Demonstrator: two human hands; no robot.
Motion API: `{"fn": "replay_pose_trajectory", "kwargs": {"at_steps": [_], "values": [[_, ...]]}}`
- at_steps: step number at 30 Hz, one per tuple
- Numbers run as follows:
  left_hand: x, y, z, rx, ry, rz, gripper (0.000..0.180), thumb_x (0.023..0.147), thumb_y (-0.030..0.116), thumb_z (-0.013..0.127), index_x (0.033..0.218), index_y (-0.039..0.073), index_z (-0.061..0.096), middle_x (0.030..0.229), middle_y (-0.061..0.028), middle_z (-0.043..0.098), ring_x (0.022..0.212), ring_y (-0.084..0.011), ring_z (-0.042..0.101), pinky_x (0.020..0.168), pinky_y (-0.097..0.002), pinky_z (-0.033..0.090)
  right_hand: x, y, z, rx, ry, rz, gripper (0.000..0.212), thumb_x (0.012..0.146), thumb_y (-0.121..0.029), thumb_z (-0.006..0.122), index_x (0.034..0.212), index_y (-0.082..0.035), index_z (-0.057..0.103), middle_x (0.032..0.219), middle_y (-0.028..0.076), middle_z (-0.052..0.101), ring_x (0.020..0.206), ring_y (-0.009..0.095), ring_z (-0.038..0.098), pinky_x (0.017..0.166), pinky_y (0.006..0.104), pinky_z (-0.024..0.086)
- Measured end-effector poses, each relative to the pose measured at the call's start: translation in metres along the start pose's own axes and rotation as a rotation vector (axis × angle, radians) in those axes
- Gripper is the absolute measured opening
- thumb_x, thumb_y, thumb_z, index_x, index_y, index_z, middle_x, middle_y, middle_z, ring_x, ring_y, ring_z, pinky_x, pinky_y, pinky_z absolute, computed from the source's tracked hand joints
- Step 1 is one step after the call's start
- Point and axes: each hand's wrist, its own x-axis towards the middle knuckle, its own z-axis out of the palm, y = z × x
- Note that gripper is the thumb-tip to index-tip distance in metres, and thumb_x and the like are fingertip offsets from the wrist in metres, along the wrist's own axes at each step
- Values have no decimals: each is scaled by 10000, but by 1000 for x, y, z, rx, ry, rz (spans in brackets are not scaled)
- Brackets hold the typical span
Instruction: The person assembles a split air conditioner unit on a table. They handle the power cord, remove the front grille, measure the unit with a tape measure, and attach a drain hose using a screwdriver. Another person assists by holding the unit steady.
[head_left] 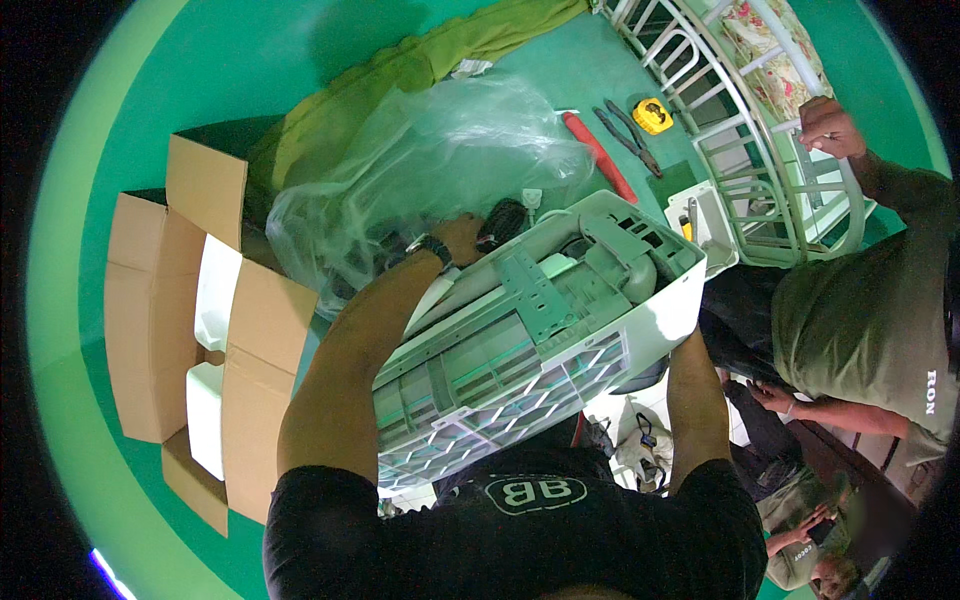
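The white unit (pixel 540 308) is slanting close in front, the right hand (pixel 688 346) meeting its end, grip hidden; the left hand (pixel 461 240) is reaching past it, grip unclear. Unpacking seems done, plastic sheet (pixel 455 125) and carton (pixel 268 325) lying aside; pliers (pixel 640 149) are lying untouched.

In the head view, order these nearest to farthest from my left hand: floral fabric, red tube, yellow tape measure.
1. Red tube, right of your left hand.
2. Yellow tape measure, past the tube.
3. Floral fabric, upper right of the picture.
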Motion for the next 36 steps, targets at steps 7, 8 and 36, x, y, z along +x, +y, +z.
{"fn": "replay_pose_trajectory", "kwargs": {"at_steps": [7, 8, 36], "values": [[-49, -27, -25, -604, 612, -345, 652, 808, 232, 728, 1315, -12, 397, 1206, -244, 606, 1055, -390, 639, 916, -454, 506, -16, 4, -10, 28, 16, -17, 445, 1030, -394, 459, 1328, -86, 580, 1188, 84, 668, 1040, 261, 659, 863, 419, 544], [-60, -43, -35, -558, 803, -370, 618, 817, 189, 720, 1305, -18, 403, 1202, -239, 601, 1032, -366, 640, 904, -436, 505, -18, 4, -8, 29, 11, -19, 447, 1030, -394, 458, 1329, -86, 580, 1190, 84, 668, 1042, 262, 658, 864, 419, 544], [-418, 75, -82, -2363, 1305, 532, 301, 968, 323, 641, 1142, 97, 542, 1069, -129, 637, 1062, -331, 610, 1038, -577, 430, -227, 25, -4, -717, 700, -1119, 450, 1003, -342, 552, 1222, 49, 601, 1197, 221, 569, 1092, 352, 572, 949, 412, 465]]}}
